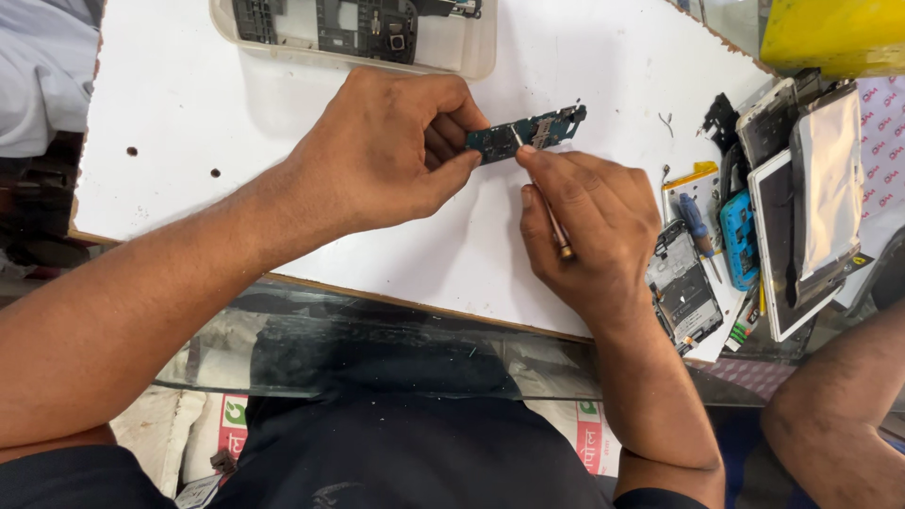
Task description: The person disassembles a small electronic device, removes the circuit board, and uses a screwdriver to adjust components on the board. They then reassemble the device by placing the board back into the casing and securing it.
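Observation:
My left hand (391, 151) pinches one end of a small dark blue-green circuit board (539, 130) and holds it just above the white work board (189, 123). My right hand (594, 226) grips a thin metal tool with a brass-coloured end (556, 231). The tool's tip touches the middle of the circuit board. Part of the circuit board is hidden behind my left fingers.
A clear plastic tray (471, 52) with dark phone parts sits at the far edge. To the right lie a bare phone frame (683, 292), a blue-handled screwdriver (698, 226), several phones and screens (801, 207), and a yellow box (830, 33). Another person's arm (839, 405) rests at the lower right.

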